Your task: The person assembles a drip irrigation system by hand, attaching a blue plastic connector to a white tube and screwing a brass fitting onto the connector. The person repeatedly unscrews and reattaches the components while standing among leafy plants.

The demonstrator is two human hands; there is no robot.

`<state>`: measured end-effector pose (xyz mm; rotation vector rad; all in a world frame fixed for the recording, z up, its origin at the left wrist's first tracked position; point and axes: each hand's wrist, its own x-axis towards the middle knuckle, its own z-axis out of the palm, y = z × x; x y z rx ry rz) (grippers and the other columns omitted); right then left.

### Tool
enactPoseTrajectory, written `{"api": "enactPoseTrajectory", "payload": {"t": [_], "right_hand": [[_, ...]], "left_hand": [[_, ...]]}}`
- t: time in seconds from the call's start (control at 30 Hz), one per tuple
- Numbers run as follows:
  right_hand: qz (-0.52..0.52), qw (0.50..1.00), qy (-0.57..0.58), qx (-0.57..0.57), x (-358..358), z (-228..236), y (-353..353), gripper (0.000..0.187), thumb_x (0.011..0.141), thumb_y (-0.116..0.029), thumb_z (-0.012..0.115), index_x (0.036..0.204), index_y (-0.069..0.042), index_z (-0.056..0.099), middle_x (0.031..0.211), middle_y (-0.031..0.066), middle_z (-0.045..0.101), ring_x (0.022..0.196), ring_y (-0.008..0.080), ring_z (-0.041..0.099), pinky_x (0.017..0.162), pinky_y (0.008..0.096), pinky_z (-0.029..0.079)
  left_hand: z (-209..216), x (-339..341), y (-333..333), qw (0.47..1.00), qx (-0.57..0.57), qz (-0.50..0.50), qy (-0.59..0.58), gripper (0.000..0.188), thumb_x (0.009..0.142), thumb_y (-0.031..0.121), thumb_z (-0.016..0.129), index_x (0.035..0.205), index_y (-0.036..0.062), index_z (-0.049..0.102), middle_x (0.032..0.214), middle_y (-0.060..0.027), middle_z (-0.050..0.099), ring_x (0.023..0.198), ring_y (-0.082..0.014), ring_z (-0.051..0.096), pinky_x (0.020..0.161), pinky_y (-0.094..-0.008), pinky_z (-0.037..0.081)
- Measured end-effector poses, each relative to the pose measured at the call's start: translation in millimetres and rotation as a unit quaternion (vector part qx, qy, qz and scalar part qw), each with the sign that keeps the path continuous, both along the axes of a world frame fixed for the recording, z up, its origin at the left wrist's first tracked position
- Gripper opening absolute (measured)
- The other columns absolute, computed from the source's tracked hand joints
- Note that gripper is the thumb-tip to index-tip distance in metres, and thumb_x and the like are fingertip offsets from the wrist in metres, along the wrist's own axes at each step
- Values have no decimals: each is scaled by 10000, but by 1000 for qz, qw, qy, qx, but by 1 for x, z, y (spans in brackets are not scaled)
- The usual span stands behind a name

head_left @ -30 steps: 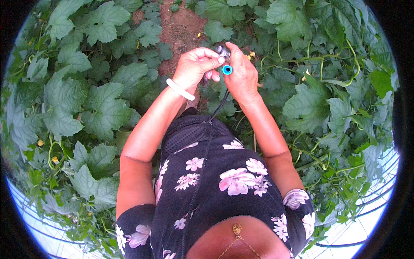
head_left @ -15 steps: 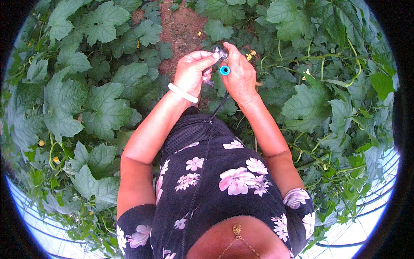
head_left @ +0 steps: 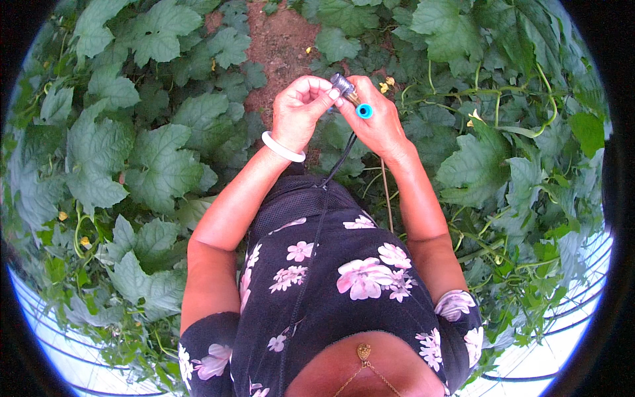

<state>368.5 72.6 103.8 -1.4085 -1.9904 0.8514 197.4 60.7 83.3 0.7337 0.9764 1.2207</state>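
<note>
Left hand: the left hand is raised in front of the body over the plants, its fingers curled and the fingertips pinching the upper end of a small grey device.
Right hand: the right hand is just beside the left, nearly touching it, and is clamped on the same device from the other side, with the thumb lying along it.
Device: the small grey device is held between both hands, above a strip of bare soil; it looks like a short dark cylinder, though its exact kind cannot be told.
Blue cap: a bright blue ring-shaped end piece sits at the lower right of the device, against the right hand's fingers.
Cord: a thin black cord hangs from the hands down toward the dark mesh bag at the waist.
Bracelet: a white bracelet circles the left wrist.
Clothing: a black dress with pink flowers fills the lower middle of the view.
Ground: a patch of reddish-brown soil runs between the plants, straight ahead of the hands.
Plants: broad-leaved green vines spread on both sides, with small yellow flowers just beside the right hand.
</note>
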Motion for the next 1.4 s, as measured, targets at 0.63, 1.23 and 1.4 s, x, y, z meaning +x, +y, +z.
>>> {"api": "enactPoseTrajectory", "payload": {"t": [0.63,1.23,1.4], "right_hand": [[-13,992,41,120,5,-9,-12,241,881,-204,751,1029,-60,628,830,106,659,702,303,674,621,396,534],[54,985,17,164,7,-6,-14,238,846,-166,773,1000,-62,624,843,96,659,724,293,674,627,384,543],[13,987,20,159,3,-7,-16,227,845,-148,764,998,-58,623,875,102,671,746,304,685,639,387,546]], "left_hand": [[31,-25,-2,928,229,-25,292,281,844,13,745,1121,59,741,1066,-58,683,1003,-179,640,905,-325,515],[63,-45,29,905,146,-264,299,98,863,79,739,952,39,725,906,-34,652,870,-144,635,818,-300,514],[60,-36,21,854,252,-213,403,100,839,102,715,894,35,664,881,-54,637,809,-157,619,758,-310,505]]}}
